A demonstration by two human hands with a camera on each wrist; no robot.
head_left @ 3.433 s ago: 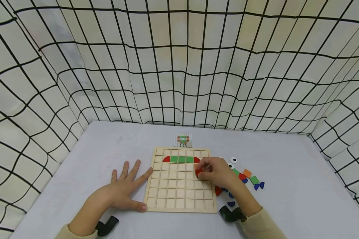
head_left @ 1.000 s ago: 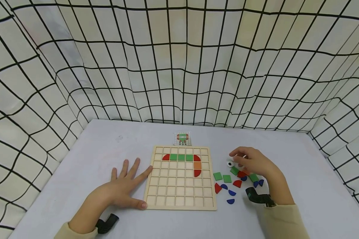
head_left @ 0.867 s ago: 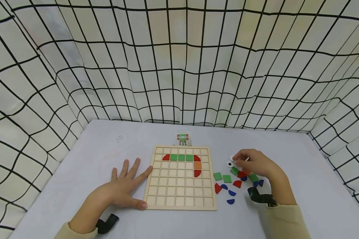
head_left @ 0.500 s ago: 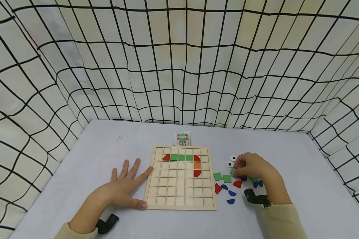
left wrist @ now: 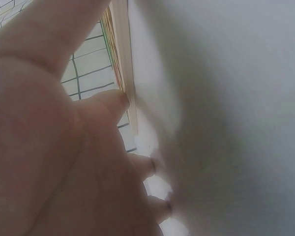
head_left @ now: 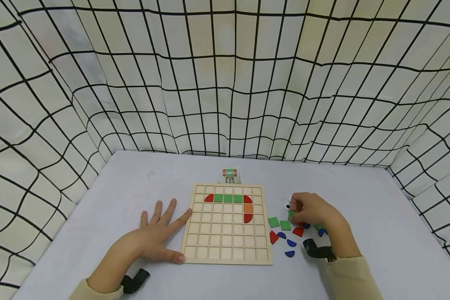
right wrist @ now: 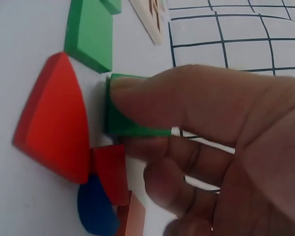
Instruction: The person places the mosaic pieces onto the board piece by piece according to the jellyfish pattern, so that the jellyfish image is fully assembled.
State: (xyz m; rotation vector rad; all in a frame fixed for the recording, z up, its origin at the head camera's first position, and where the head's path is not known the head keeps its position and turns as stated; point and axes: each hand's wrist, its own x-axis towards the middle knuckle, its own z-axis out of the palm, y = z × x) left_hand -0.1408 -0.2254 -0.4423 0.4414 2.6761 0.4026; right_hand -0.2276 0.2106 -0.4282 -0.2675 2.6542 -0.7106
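My left hand [head_left: 150,243] lies flat with spread fingers at the left side of the wooden grid board [head_left: 226,263]; thumb and index fingertip touch its edge. A row of red quarter-circle, green square and orange square tiles [head_left: 248,208] sits in the board's upper cells. Right of the board, my right hand [head_left: 313,210] pinches a green square tile [right wrist: 119,118] between thumb and fingers, low over the loose pieces. Close by are a red quarter-circle tile [right wrist: 56,125], a blue half-circle tile [right wrist: 94,209] and an eye disc [head_left: 287,206]. My right hand hides some pieces.
Behind the board lies a small pattern card [head_left: 229,175]. Two loose green squares [head_left: 285,225] and several blue half-circles [head_left: 290,253] lie beside the board's right edge. A black-lined net over white cloth [head_left: 225,104] surrounds the table [head_left: 165,171].
My right hand left the red tile on the board, moved right to the loose pieces, then came down from near the eye discs and pinched a green square tile. My left hand stayed put.
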